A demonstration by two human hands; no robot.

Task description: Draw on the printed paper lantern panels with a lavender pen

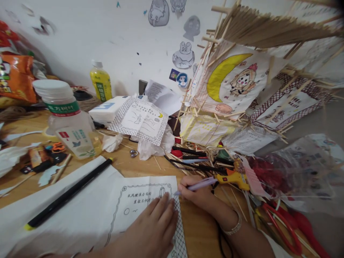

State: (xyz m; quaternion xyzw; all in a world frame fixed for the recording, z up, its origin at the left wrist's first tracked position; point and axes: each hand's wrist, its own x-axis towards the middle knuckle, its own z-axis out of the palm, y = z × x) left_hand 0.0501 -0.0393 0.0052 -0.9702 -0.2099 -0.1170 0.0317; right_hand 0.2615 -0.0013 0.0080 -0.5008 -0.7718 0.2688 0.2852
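Drawing sheet (131,206) lies flat on the wooden surface (197,229), directly before the person, its border and lettering partly covered. Stick frame (236,80), hung with illustrated panels, occupies the back right. White paper (63,225) extends left of the drawing sheet. Clear bottle (67,120), white-capped, stands upright beyond that paper. Left hand (154,227): palm down on the drawing sheet, fingers extended. Right hand (197,195): closed in a writing grip. Black marker (70,193): slantwise across the white paper. Purple pen (202,183): held in the right hand, tip at the drawing sheet's right edge; tip contact cannot be determined.
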